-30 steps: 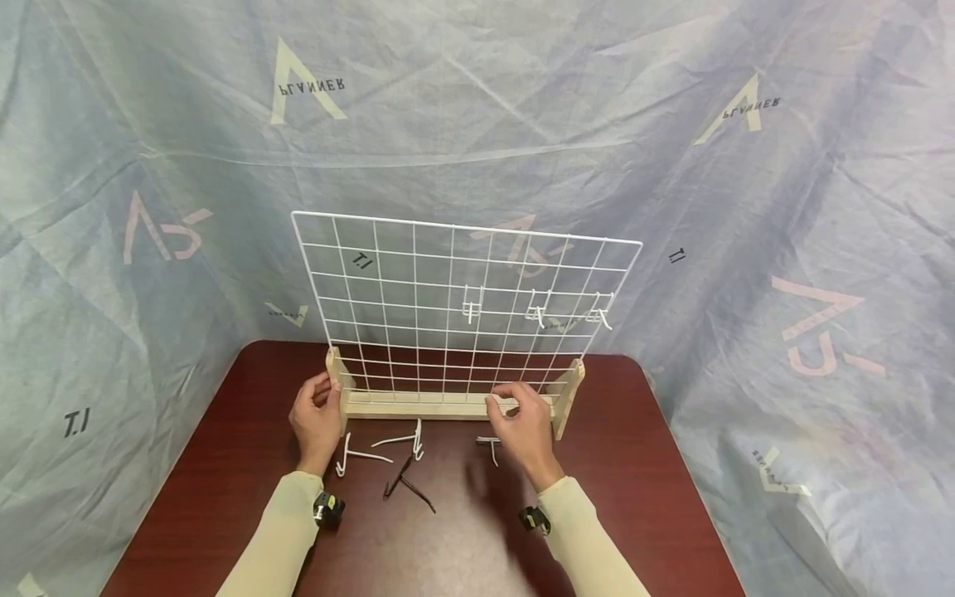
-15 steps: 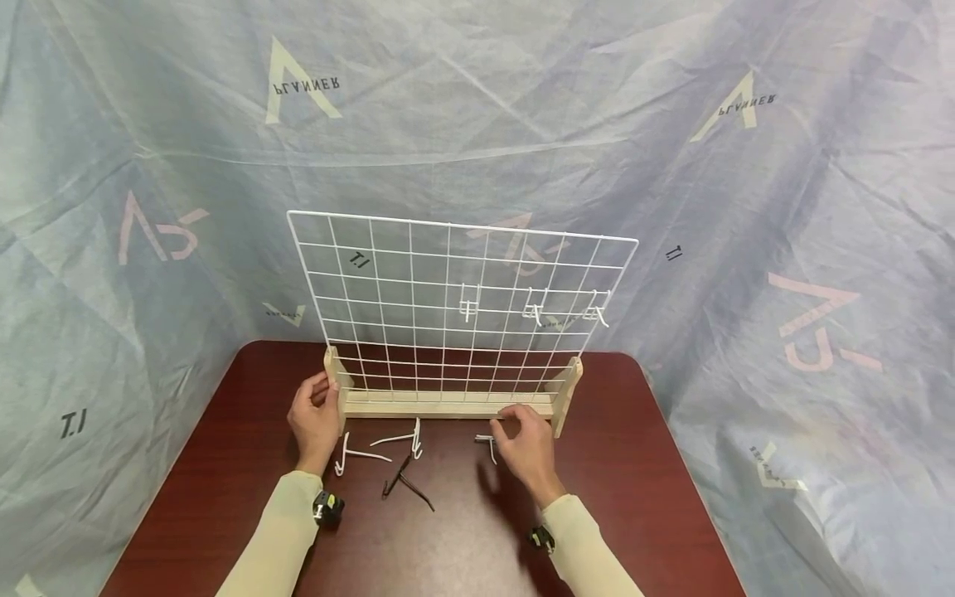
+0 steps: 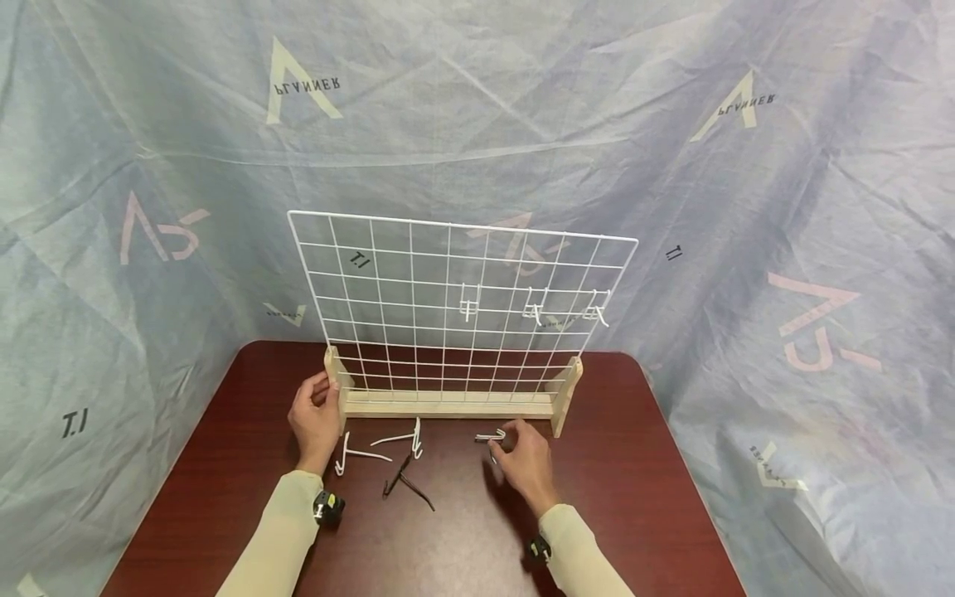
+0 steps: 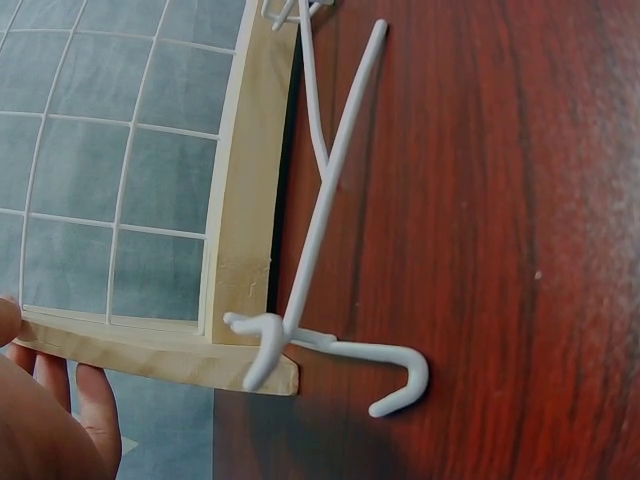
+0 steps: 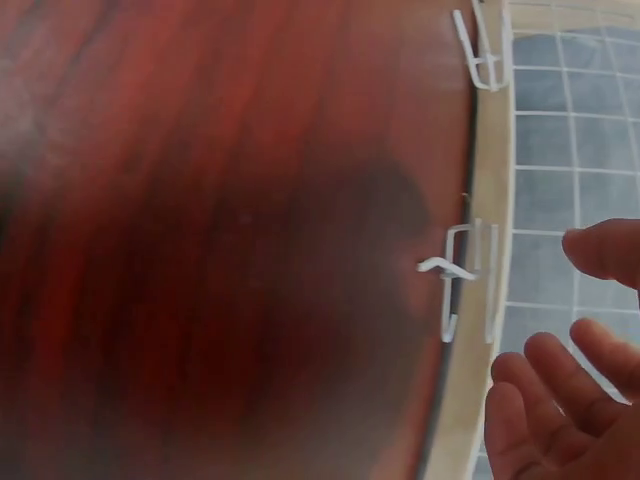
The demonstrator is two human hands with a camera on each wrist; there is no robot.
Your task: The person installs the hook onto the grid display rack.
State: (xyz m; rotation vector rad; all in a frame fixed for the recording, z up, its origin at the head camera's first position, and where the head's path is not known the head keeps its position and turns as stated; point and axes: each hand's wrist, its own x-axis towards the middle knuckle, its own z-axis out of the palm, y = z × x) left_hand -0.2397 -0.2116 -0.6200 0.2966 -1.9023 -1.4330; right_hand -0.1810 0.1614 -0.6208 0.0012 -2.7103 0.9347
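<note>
A white wire grid stands upright in a pale wooden base. At the base's left end piece, my left hand holds the wood between thumb and fingers. My right hand is low over the table, thumb and index fingertips right at a white wire hook in the head view. In the right wrist view, the thumb and fingers of this hand stand apart, with the hook to their left. Left of centre lie two more white hooks and a dark hook.
Several white hooks hang on the grid, one near its middle and others further right. The dark red table carries the stand near its far edge. A printed grey cloth surrounds the table's back and sides.
My right hand has come down and back from the base's front rail to the white hook on the table. That hook's outline has shifted slightly. The left hand stays on the end piece.
</note>
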